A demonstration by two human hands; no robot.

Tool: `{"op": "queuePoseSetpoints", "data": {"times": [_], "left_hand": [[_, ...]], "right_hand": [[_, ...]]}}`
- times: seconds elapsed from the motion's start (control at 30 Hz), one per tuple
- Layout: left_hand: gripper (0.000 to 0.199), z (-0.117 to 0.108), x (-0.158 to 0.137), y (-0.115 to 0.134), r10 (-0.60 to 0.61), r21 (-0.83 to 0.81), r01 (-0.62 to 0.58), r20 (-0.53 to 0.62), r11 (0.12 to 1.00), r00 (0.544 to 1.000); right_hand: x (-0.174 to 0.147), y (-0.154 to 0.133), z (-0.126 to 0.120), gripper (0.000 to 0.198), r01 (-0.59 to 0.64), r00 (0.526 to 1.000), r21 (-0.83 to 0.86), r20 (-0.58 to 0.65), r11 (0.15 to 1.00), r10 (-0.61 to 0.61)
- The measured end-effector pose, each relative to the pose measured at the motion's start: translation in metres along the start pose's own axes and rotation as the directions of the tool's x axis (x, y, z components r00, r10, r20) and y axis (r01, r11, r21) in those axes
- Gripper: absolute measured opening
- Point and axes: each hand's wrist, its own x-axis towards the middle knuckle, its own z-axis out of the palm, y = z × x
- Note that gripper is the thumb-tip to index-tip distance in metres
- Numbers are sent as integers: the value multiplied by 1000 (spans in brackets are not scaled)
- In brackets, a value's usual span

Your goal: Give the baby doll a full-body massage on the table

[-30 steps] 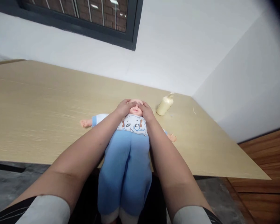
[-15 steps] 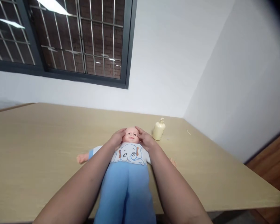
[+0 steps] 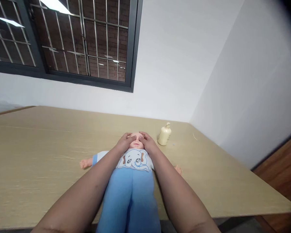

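Note:
A baby doll (image 3: pixel 133 187) lies on its back on the wooden table, head away from me, in a white top with an elephant patch and light blue trousers. My left hand (image 3: pixel 124 142) is wrapped round one side of its head, the thumb resting over an eye. On the other side my right hand (image 3: pixel 147 142) cups the head likewise, its thumb over the other eye. Between my thumbs the doll's nose and mouth show, while its eyes are covered. My forearms pass over the doll's outstretched arms, hiding parts of them.
A cream pump bottle (image 3: pixel 164 134) stands on the table (image 3: pixel 50 155) just beyond my right hand. Farther right lies a thin pale strand (image 3: pixel 195 137). White walls (image 3: pixel 165 64) border the table at the back and right, with a barred window (image 3: pixel 87 38) at upper left.
Both thumbs have moved inward from the sides of the doll's face onto its eyes, which showed before. The doll and the bottle keep their places.

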Motion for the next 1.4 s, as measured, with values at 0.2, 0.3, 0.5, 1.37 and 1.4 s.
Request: {"op": "queuePoseSetpoints", "data": {"times": [0.2,0.3,0.5,1.37,1.4], "left_hand": [[45,0,-3,-1,19,-148,-6,90,989,996],[44,1,-6,0,26,-164,-13,79,986,997],[51,-1,-4,2,74,-6,-74,-16,997,997],[54,0,3,-3,34,41,-32,-47,999,998],[53,-1,4,-4,31,47,-28,-50,999,998]], "right_hand": [[-10,-11,-13,62,-224,972,232,130,947,198],[-12,-13,-15,68,-243,962,236,180,941,204],[-8,-10,-3,58,40,999,-144,13,989,-39],[-5,-7,3,60,44,999,-148,-21,988,-47],[-4,-6,3,58,37,999,-126,-26,991,-40]]}}
